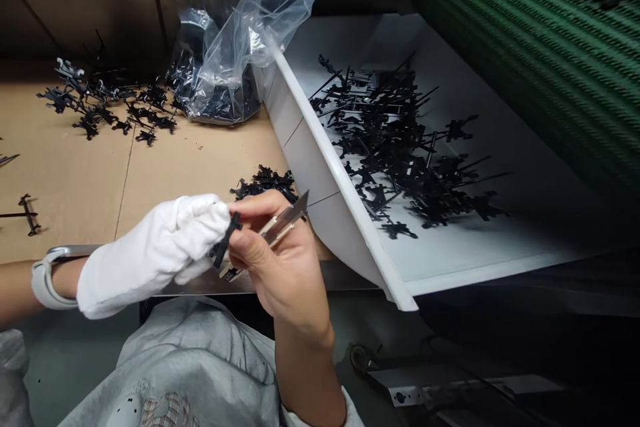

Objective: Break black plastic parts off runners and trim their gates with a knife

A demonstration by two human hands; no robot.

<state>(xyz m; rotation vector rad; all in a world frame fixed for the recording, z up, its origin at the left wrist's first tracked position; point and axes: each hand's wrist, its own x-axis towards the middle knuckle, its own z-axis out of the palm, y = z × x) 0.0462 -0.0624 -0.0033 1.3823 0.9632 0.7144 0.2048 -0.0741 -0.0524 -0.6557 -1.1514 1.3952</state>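
Note:
My left hand (155, 250), in a white glove, is closed on a small black plastic part (228, 238). The bare right hand (285, 257) meets it there, thumb and forefinger at the same part. Across the right palm lies a utility knife (280, 226), its blade out and pointing up and to the right. The knife's other end shows below the black part. Just behind my right hand sits a pile of small black parts (267, 180) on the cardboard, against the white bin.
A white bin (345, 180) on the right holds many black parts on sprues (390, 127). More sprued parts (100, 104) and a clear plastic bag (225, 80) lie on the cardboard-covered table (170, 160). A green ribbed surface (540, 40) rises at upper right.

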